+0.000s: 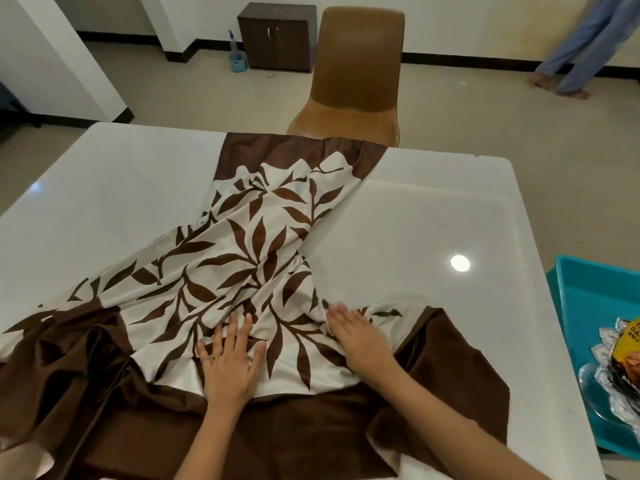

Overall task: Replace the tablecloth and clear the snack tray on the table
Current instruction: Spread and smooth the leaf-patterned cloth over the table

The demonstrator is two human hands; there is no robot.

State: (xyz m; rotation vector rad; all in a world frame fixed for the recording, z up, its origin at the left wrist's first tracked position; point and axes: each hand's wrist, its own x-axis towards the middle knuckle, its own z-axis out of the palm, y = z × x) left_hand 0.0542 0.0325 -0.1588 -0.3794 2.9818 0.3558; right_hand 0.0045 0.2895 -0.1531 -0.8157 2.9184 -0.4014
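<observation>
A cream tablecloth (pixel 242 244) with brown leaves and a dark brown border lies bunched in a diagonal strip across the white table (pixel 433 220), from the far edge to the near edge. My left hand (pixel 230 362) lies flat on the cloth with fingers spread and a ring on one finger. A little to the right, my right hand (pixel 360 337) also presses flat on the cloth, near a fold. Beyond the table's right edge a turquoise tray (pixel 588 289) holds foil snack packets (pixel 620 355) and a silvery plate.
A brown plastic chair (pixel 356 81) stands at the table's far side. Behind it are a dark wooden cabinet (pixel 277 36) and a blue spray bottle (pixel 237 53) on the floor. A person's legs in blue trousers (pixel 585 39) stand at the far right.
</observation>
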